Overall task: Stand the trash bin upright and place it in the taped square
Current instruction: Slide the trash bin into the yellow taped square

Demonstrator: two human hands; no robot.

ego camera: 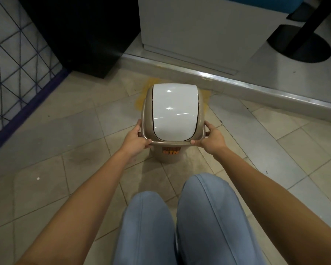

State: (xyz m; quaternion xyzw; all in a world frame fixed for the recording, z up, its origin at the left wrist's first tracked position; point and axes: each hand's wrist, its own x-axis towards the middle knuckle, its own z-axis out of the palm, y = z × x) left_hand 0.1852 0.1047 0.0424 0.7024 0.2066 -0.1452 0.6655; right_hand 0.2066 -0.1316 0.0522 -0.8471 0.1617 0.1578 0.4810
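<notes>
Knees: two legs in light blue denim trousers (189,222) fill the bottom of the view, the person apparently crouched or seated low over a beige tiled floor (65,134).
Arms: both bare forearms reach forward from the lower corners toward the middle of the view.
Left hand: left hand (137,139) grips the near-left corner of the bin's rim, thumb on top, fingers curled underneath.
Right hand: right hand (208,139) grips the near-right corner of the rim the same way.
Bin: small taupe plastic trash bin with a glossy white swing lid (173,113) stands upright, lid facing up, an orange label on its near side.
Marking: yellow-orange marking on the floor (141,98) shows past the bin's far left and far right edges; the bin covers most of it, so whether the base sits fully inside cannot be told.
Surroundings: raised metal threshold strip (237,83) runs just behind; a dark cabinet (80,35) and a wire mesh panel (17,54) stand to the left.
Risk: the base may straddle the marking unseen, since the wide lid hides it from above; a shove forward could knock the bin against the threshold; pressing on the swing lid could tip it open.
</notes>
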